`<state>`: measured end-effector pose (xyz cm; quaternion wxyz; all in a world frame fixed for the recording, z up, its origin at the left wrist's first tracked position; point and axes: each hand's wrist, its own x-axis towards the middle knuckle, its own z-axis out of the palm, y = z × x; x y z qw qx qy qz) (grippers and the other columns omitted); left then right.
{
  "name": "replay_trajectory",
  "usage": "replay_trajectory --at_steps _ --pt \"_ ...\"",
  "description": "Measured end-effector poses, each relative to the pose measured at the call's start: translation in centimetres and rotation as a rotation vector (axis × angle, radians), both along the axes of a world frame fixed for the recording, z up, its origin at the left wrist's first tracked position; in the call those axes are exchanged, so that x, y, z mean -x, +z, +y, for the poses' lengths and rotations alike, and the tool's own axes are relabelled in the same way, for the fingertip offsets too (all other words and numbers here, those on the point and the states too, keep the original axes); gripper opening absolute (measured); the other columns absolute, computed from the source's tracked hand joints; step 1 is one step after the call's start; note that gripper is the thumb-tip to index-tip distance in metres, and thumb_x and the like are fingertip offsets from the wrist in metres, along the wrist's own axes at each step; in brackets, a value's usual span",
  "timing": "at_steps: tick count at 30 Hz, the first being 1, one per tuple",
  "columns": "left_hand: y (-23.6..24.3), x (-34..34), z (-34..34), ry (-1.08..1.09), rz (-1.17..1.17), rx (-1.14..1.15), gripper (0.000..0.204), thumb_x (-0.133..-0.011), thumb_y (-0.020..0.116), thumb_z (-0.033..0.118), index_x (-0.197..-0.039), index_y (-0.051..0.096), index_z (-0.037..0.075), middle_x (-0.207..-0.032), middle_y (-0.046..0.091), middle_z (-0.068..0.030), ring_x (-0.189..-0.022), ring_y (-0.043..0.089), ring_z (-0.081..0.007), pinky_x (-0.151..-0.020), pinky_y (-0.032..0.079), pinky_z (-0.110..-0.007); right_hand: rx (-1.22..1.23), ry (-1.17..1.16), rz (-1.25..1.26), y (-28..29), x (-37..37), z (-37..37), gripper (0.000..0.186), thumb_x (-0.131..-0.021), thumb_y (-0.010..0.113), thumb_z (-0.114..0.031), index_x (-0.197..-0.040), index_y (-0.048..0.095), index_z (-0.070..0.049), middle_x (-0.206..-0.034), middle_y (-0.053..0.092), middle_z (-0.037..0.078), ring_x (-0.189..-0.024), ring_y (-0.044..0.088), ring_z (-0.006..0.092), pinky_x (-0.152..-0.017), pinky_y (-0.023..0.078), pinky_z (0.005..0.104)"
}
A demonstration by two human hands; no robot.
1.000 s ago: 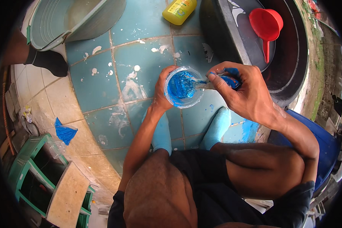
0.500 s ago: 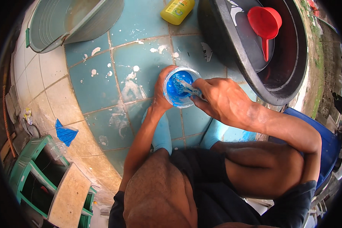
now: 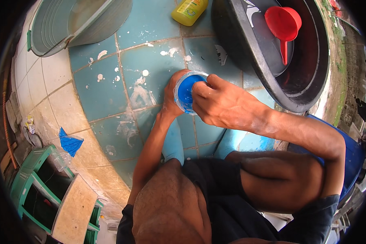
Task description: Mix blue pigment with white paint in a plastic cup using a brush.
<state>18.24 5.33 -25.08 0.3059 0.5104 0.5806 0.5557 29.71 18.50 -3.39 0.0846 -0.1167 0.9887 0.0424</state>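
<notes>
Blue paint (image 3: 185,86) fills the inside of a whitish tub (image 3: 176,97), whose rim is smeared. My left hand (image 3: 171,95) is wrapped round the tub's left side and holds it up between my knees. Over the tub's right rim, my right hand (image 3: 219,99) is closed, its fingers reaching down into the opening. It grips a paint-smeared stirring tool that the fingers now cover almost wholly; whether that is a stick or a brush I cannot tell.
A black basin (image 3: 264,81) with a red dipper (image 3: 284,24) stands at the right, a grey-green basin (image 3: 85,36) at upper left. A yellow bottle (image 3: 189,12) lies between them. White splashes mark the tiled floor (image 3: 97,93). Green-framed furniture (image 3: 40,179) stands lower left, near a blue scrap (image 3: 70,141).
My right hand has shifted left and turned over the tub, so its fingers now hide the tool that showed before. My left hand and the tub have barely moved.
</notes>
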Motion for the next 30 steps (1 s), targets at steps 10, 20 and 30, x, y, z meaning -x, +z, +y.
replay_trajectory --at_steps 10,20,30 --pt "0.9 0.0 0.0 -0.017 -0.14 0.048 0.089 -0.063 0.097 0.013 -0.138 0.05 0.01 -0.133 0.062 -0.0145 -0.119 0.065 -0.0333 -0.1 0.054 -0.041 0.483 -0.7 -0.264 3.4 -0.6 1.3 0.039 -0.087 0.077 -0.021 -0.119 0.062 -0.005 -0.085 0.067 0.012 -0.076 0.07 0.0293 -0.065 0.055 0.0403" --pt "1.4 0.1 0.4 -0.007 -0.089 -0.004 0.093 -0.06 0.098 0.013 -0.138 0.049 0.011 -0.132 0.063 -0.0144 -0.119 0.065 -0.0337 -0.101 0.054 -0.042 0.565 -0.65 -0.004 2.8 -2.0 0.9 0.016 -0.085 0.07 -0.008 -0.098 0.061 -0.003 -0.089 0.067 0.013 -0.078 0.07 0.0322 -0.062 0.057 0.0423" --pt "1.5 0.3 0.2 -0.018 -0.094 -0.015 0.094 -0.061 0.098 0.015 -0.139 0.047 0.01 -0.133 0.062 -0.0144 -0.12 0.064 -0.0331 -0.102 0.053 -0.042 0.481 -0.368 0.155 3.2 -3.4 0.6 0.032 -0.079 0.068 -0.013 -0.111 0.069 -0.008 -0.095 0.063 0.003 -0.084 0.068 0.0182 -0.059 0.057 0.034"
